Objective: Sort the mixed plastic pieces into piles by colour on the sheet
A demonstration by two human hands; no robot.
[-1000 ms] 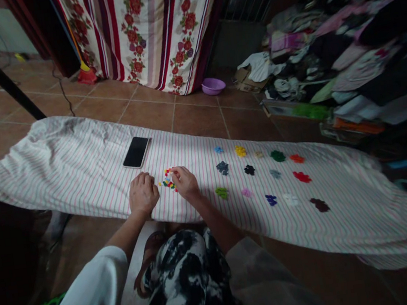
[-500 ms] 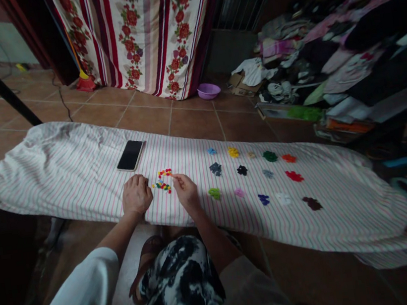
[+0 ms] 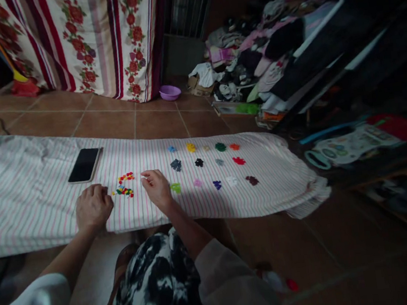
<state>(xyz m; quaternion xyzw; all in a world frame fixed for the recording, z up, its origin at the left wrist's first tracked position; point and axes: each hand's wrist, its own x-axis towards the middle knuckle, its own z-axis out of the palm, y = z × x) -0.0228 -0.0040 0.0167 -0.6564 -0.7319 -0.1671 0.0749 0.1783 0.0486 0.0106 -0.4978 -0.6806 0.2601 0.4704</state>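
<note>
Left of centre in the frame, on my feed, the cluster of small coloured bits lies on the striped cloth in a bent line, red and yellow above, mixed colours below. I have the left hand resting just beside its left end, fingers curled under; whether they hold anything I cannot tell. My right hand is right of the cluster, thumb and forefinger drawn together; a pale speck shows at their tips, too small for me to call a bit or a nail. Beside that hand, near mid-frame, is the lime pile, with the other sorted piles, such as the red pile, spread to its right. To place bits well, I would judge it best to pinch one lightly, lower it straight down and let go before lifting, keeping knuckles and wrist off the line, since loose bits on soft cloth could shift at a brush. I'd keep the left hand quiet, too, so the cloth doesn't tug. Compared with half a second ago, the view has swung right, so the phone and cluster sit further left, and the right fingertips, then at the cluster's upper right edge, now have bare cloth between.
</note>
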